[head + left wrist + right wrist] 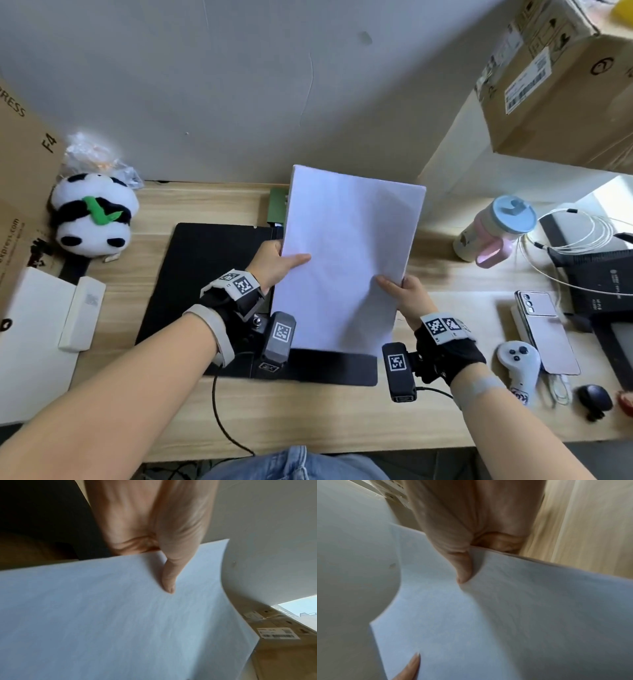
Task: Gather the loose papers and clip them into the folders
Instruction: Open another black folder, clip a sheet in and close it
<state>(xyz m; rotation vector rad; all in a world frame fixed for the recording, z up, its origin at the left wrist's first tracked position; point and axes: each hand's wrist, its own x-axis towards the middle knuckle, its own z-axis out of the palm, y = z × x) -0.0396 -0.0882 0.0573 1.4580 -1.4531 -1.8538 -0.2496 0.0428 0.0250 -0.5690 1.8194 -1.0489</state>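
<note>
A stack of white papers (pixel 349 253) is held upright, tilted slightly right, above an open black folder (pixel 212 274) on the wooden desk. My left hand (pixel 279 263) pinches the stack's left edge, thumb on the front sheet. My right hand (pixel 404 291) pinches the lower right edge the same way. In the left wrist view the thumb (pixel 169 577) lies flat on the paper (pixel 120 622). The right wrist view shows the right thumb (pixel 464 568) pressing the sheet (pixel 505 622), with the left thumb's tip at the bottom. A green folder (pixel 277 207) peeks out behind the stack.
A panda plush (pixel 92 216) and white boxes (pixel 82 315) sit at the left. On the right are a lidded cup (pixel 496 229), white cables, a phone (pixel 548 332), a white controller (pixel 520 366) and a black mouse (pixel 594 399). A cardboard box (pixel 561 78) sits on a shelf.
</note>
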